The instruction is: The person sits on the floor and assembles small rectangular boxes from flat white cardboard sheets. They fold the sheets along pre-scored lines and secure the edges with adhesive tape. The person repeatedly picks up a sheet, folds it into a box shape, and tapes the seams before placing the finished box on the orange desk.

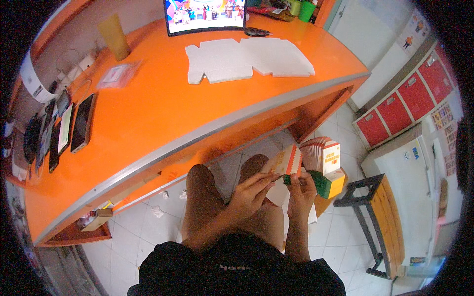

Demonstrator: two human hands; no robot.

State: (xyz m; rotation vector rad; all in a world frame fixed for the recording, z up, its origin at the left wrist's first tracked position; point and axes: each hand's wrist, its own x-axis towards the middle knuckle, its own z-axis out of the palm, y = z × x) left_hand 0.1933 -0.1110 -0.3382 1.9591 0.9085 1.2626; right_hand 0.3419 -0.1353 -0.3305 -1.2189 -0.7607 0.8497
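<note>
Above my lap I hold a small cardboard carton (pixel 281 162), cream with orange print, a red-and-white zigzag edge and a green part. My left hand (pixel 251 196) is closed on its near left side. The right hand (pixel 301 193) pinches its lower right end beside the green part. Just right of it, a fanned stack of similar flat cartons (pixel 312 152) stands with a white-faced carton (pixel 332 158) at its end. A green-and-yellow carton (pixel 332 183) sits below these, on a wooden seat.
Before me is an orange desk (pixel 148 118) with flattened white cardboard (pixel 222 61), a lit screen (pixel 205 15), a yellow cup (pixel 114 35) and several phones (pixel 83 123). On the right are a wooden bench (pixel 387 222) and red lockers (pixel 397 111). Crumpled paper (pixel 157 212) lies on the tiles.
</note>
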